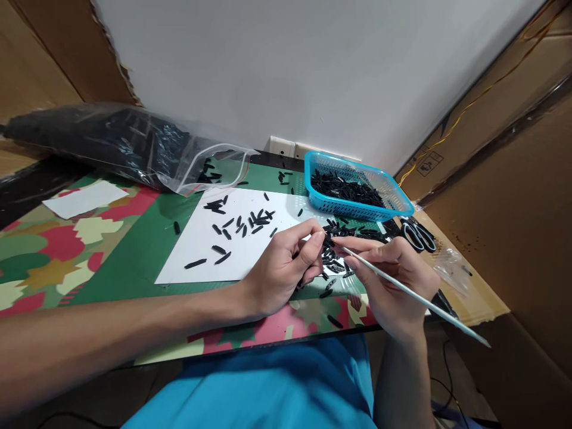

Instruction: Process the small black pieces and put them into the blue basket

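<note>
Between its thumb and fingers my left hand point(292, 262) pinches a small black piece point(328, 239), mostly hidden by the fingertips. My right hand point(393, 280) is closed around a thin white stick point(415, 293) with a pointed rear end; its front tip meets the black piece. Loose small black elongated pieces point(333, 262) lie beneath and between the two hands. More such pieces point(259, 220) are scattered over a white paper sheet point(192, 241) to the left of my left hand.
A blue plastic basket point(357, 210) full of black pieces stands at the back right. Black-handled scissors point(417, 233) lie beside it. A large zip bag point(134, 146) of black material rests at the back left. Cardboard point(513, 196) rises on the right, and a white wall point(286, 71) stands behind.
</note>
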The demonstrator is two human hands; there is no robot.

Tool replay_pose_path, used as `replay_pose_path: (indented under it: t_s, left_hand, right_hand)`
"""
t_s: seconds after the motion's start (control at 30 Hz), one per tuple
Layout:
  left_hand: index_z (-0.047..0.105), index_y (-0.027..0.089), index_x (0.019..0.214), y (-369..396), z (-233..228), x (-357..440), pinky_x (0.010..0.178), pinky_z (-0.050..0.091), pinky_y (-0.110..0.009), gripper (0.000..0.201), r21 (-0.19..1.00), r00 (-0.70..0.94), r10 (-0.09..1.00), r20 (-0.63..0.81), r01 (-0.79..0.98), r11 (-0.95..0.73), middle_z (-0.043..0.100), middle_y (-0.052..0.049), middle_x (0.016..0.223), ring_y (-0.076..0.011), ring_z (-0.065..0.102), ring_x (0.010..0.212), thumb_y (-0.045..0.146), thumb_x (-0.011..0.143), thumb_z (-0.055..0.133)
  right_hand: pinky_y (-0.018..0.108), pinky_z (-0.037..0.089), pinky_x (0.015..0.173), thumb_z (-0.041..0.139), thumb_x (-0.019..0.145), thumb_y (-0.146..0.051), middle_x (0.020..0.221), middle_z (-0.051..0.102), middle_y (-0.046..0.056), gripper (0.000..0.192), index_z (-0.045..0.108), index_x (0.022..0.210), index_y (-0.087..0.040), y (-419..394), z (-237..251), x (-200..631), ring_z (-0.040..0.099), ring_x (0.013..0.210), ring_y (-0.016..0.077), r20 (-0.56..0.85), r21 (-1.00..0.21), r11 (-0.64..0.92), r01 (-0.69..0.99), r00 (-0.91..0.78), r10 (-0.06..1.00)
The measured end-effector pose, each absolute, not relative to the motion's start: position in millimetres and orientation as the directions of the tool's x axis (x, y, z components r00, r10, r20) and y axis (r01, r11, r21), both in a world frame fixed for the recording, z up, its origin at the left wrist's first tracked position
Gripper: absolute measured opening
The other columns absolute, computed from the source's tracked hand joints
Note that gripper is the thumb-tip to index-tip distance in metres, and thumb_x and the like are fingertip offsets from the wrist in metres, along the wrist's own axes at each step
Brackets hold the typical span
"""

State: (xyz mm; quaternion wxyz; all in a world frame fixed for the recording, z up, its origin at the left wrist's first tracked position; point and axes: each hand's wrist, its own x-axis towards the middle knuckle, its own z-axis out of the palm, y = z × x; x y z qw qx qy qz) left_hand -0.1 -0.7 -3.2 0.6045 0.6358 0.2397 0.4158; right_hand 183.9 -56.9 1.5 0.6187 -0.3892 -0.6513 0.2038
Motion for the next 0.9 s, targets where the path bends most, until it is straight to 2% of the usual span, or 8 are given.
replay_pose_path:
  t_s: [0.33, 0.5, 0.7, 0.9]
  left_hand:
    - [0.051, 0.021, 0.088, -0.3, -4.0, -0.2, 0.052, 0.034, -0.021, 0.039, 0.969, 0.537, 0.811, 0.234, -0.193, -0.152, 0.051, 0.008, 0.057, -0.0066, 0.042, 0.050, 0.053, 0.111, 0.051]
    - [0.049, 0.021, 0.083, 0.3, -3.7, -0.5, 0.052, 0.035, -0.020, 0.042, 0.970, 0.536, 0.812, 0.231, -0.190, -0.151, 0.050, 0.008, 0.056, -0.0066, 0.043, 0.050, 0.053, 0.110, 0.053]
    - [0.050, 0.021, 0.082, 2.5, -4.9, -0.8, 0.049, 0.036, -0.018, 0.043, 0.974, 0.527, 0.824, 0.208, -0.192, -0.123, 0.051, 0.007, 0.056, -0.0067, 0.044, 0.049, 0.055, 0.108, 0.056]
    - [0.048, 0.021, 0.078, 8.7, -4.6, 0.2, 0.038, 0.029, -0.015, 0.047, 0.966, 0.557, 0.828, 0.067, -0.245, 0.086, 0.049, 0.007, 0.056, -0.0067, 0.043, 0.043, 0.059, 0.100, 0.065]
  right_hand:
    - [0.032, 0.071, 0.086, 0.084, 0.090, -0.006, 0.112, 0.087, 0.004, 0.029, 0.061, 0.087, -0.024, -55.9, -2.2, 185.9, 0.085, 0.105, 0.0247, 0.666, -0.722, 0.633, 0.280, 0.030, 0.746]
    - [0.038, 0.070, 0.093, 0.080, 0.093, -0.006, 0.122, 0.085, 0.005, 0.025, 0.063, 0.090, -0.024, -57.9, -3.4, 187.5, 0.083, 0.109, 0.0252, 0.667, -0.691, 0.636, 0.345, -0.036, 0.744]
    - [0.035, 0.071, 0.089, 0.071, 0.098, -0.006, 0.123, 0.084, 0.006, 0.026, 0.058, 0.088, -0.026, -57.1, -2.4, 180.6, 0.083, 0.108, 0.0234, 0.725, -0.534, 0.665, 0.522, -0.121, 0.678]
    - [0.035, 0.066, 0.098, 0.060, 0.103, -0.003, 0.133, 0.079, 0.012, 0.024, 0.057, 0.095, -0.025, -51.8, -6.5, 174.1, 0.080, 0.113, 0.0212, 0.753, -0.294, 0.667, 0.684, -0.264, 0.603]
